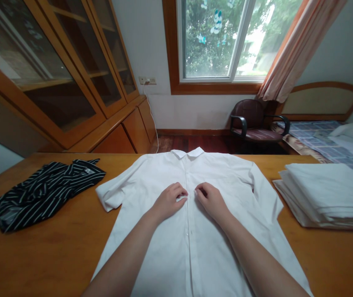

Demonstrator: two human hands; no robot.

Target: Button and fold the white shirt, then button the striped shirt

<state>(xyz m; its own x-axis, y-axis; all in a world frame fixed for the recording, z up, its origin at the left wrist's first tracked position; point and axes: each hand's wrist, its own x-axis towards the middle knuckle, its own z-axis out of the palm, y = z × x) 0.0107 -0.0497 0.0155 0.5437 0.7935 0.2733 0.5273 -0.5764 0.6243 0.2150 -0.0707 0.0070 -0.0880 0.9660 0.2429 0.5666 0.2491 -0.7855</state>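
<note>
A white button-up shirt [161,251] lies spread face up, with its collar at the far side and its sleeves out to both sides. My left hand [172,200] is at the left of the front placket, thumb and curled fingers closing on the cloth at its edge. Just across the placket, my right hand [210,200] has its fingers bent and its fingertips pinched at the fabric. Small buttons run down the placket below my hands. Whatever lies right between the fingertips is too small to make out.
The shirt rests on a wooden table [55,255]. A crumpled black striped garment [49,189] lies at left, and folded white cloths [331,189] are stacked at right. Beyond stand a glass-door cabinet [102,111], a maroon armchair [253,121] and a bed [318,132].
</note>
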